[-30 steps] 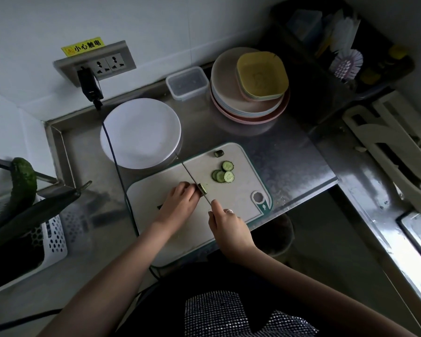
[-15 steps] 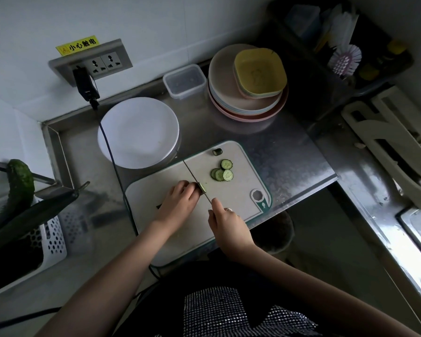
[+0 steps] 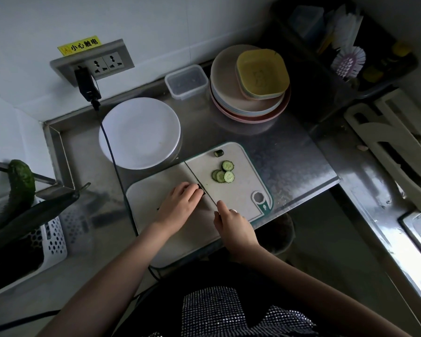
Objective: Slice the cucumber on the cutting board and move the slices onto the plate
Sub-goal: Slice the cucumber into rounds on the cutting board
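Progress: early stage. Four round slices point(image 3: 223, 172) and one cut end piece point(image 3: 218, 153) lie on the cutting board point(image 3: 243, 190), beyond your right hand point(image 3: 233, 223) and on the far side of the blade. The plate point(image 3: 139, 133) sits beyond your left hand point(image 3: 180, 204), just off the board's far corner, and carries no slices. Every transfer is still outstanding, and most of the slicing as well, by my judgement.

Hands: your left hand is curled over the cucumber point(image 3: 200, 187), pinning it to the board; only its dark cut end shows past the fingertips, right against the knife point(image 3: 199, 182). Your right hand is closed round the knife handle, forefinger extended along the top. The blade runs away from you across the board, down at the cucumber's exposed end.

Clearances: the board's near edge overhangs the front edge of the surface point(image 3: 289, 154), beneath your wrists; downward pressure there could tip it. A black cable point(image 3: 110, 152) runs from the wall socket point(image 3: 93, 60) past the plate's left rim and along the board's left edge, outboard of your left hand. Judged risk: it could snag during transfers. To the right of your right hand the surface shows bare metal up to its edge. The route from slices to plate passes over the blade line, so set the knife aside first.
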{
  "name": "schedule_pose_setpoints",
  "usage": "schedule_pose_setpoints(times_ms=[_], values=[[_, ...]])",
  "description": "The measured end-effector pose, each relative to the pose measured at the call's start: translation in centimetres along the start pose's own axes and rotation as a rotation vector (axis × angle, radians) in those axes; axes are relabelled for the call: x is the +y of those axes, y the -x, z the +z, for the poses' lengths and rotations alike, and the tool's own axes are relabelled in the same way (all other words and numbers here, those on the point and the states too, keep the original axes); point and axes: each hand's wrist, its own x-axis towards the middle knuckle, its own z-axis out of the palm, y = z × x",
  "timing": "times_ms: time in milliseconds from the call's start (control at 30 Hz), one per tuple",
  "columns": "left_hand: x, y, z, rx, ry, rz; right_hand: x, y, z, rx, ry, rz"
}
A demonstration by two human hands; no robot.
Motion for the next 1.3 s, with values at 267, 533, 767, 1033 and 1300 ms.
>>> schedule_pose_setpoints(times_ms=[267, 533, 767, 1033, 1300], values=[[-0.3, 0.2, 0.4, 0.033, -0.061, 0.052, -0.1, 0.5, -0.2, 0.027, 0.032, -0.075], [-0.5, 0.2, 0.7, 0.016, -0.054, 0.029, -0.1, 0.4, -0.3, 0.034, -0.032, -0.080], [-0.5, 0.0, 0.3, 0.016, -0.005, 0.003, -0.1, -0.2, 0.2, 0.041, -0.038, -0.098], [-0.1, -0.1, -0.3, 0.022, -0.006, 0.018, 0.4, -0.8, 0.4, -0.062, -0.054, -0.020], [-0.3, 0.1, -0.2, -0.021, 0.030, 0.006, 0.4, -1.4, -0.2, -0.067, -0.055, 0.006]])
